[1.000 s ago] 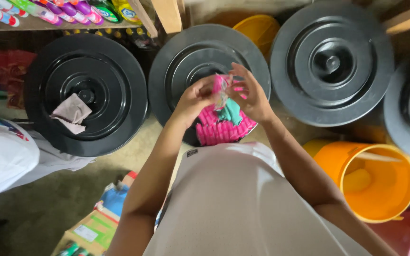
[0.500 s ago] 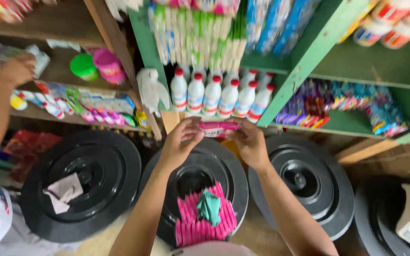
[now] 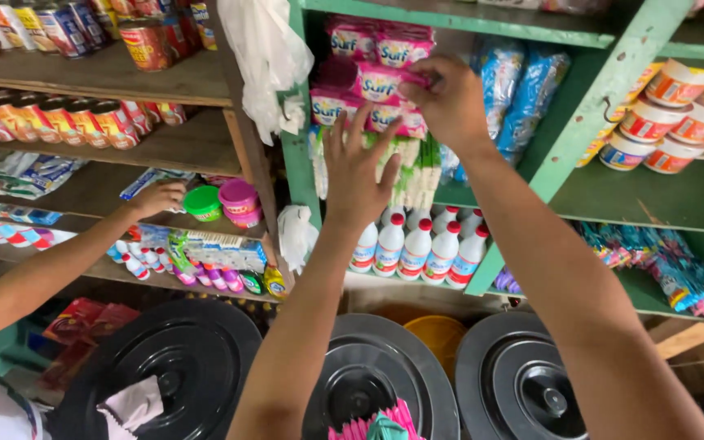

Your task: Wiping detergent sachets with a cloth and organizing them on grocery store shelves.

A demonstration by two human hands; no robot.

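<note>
Right hand [image 3: 450, 102] clenched on pink sachet strip [image 3: 417, 81], pressing it onto sachet stack [image 3: 368, 81] on green shelf [image 3: 580, 114]. Left hand [image 3: 360, 167] released, fingers spread, just below stack, steadying. More pink sachets [image 3: 368, 425] left on black lid [image 3: 385, 383] far below grip: stocking judged partly done.

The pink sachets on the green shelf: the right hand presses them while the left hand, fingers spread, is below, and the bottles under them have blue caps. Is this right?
Not quite: the head view shows the bottles have red caps, not blue. The right hand is at the pink sachets; the left hand is spread below.
</note>
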